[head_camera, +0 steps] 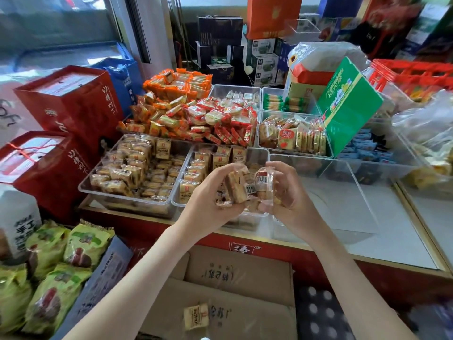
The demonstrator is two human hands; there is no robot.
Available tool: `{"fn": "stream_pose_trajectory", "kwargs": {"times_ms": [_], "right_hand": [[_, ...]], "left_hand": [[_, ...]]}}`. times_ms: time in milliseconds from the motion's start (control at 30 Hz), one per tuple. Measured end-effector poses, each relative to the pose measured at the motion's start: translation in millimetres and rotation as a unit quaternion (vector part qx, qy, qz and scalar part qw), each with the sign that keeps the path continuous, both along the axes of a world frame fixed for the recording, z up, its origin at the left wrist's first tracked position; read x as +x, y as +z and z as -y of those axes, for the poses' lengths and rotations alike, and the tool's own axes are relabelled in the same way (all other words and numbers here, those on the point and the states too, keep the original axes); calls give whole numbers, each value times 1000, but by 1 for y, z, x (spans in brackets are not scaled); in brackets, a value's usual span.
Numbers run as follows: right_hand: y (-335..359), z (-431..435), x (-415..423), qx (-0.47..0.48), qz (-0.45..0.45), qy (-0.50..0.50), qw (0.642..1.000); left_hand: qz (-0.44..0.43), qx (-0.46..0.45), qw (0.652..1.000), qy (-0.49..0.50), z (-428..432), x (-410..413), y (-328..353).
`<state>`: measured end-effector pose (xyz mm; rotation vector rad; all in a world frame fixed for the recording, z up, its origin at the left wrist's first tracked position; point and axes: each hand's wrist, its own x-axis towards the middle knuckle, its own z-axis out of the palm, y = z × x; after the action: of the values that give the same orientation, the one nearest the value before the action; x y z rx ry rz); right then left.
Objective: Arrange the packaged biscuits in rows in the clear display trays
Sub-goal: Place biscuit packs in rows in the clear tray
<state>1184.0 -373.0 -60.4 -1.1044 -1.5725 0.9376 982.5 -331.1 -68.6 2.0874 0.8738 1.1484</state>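
Left hand point(208, 197) and right hand point(290, 196) are gripping biscuit packets point(237, 188) over a clear tray point(257, 151).
Both are curling round square, crinkly film wrappers; the rigid tray is sitting on a glossy white tabletop point(404, 246).

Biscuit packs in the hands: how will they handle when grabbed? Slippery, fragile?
Probably light: the left hand holds several biscuit packs at once. The glossy film looks slippery, so a bunch may slide apart. Biscuit blocks show through; likely brittle, so the right hand should not squeeze hard.
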Motion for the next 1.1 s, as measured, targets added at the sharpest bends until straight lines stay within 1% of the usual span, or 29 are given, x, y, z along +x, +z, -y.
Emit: {"fn": "stream_pose_trajectory", "kwargs": {"times_ms": [67, 133, 233, 300, 367, 467, 567, 633, 700, 800, 867, 1033, 1100], "right_hand": [[0, 1, 1, -22, -12, 8, 1000], [0, 2, 3, -75, -61, 28, 995], [-5, -2, 6, -145, -179, 34, 972], [-7, -6, 4, -157, -205, 21, 966], [-8, -10, 1, -153, -171, 17, 973], [-8, -14, -9, -152, -86, 7, 985], [-11, -20, -19, -121, 5, -14, 992], [-12, -23, -21, -96, 60, -38, 993], [-12, -22, -20, -65, 82, -39, 994], [-8, -20, -20, -18, 100, -33, 994], [-6, -18, -19, 2, 103, -34, 994], [-8, -20, -14, 13, 119, -52, 991], [-7, -22, -13, 6, 125, -54, 991]], "left_hand": [[-67, 7, 996, 51, -1, -4, -3], [-139, 57, 983, 107, -2, -8, -8], [-180, 101, 968, 140, -2, -13, -15], [-206, 131, 957, 156, -2, -16, -17], [-234, 167, 944, 164, -3, -18, -19], [-269, 241, 917, 168, -3, -20, -20], [-273, 307, 898, 154, -3, -20, -20], [-269, 331, 892, 149, -3, -21, -21], [-254, 335, 895, 152, -2, -21, -22], [-225, 310, 913, 138, -1, -21, -24], [-222, 295, 921, 126, -1, -22, -26], [-218, 301, 921, 116, -1, -21, -31], [-214, 286, 927, 110, -1, -21, -32]]}}
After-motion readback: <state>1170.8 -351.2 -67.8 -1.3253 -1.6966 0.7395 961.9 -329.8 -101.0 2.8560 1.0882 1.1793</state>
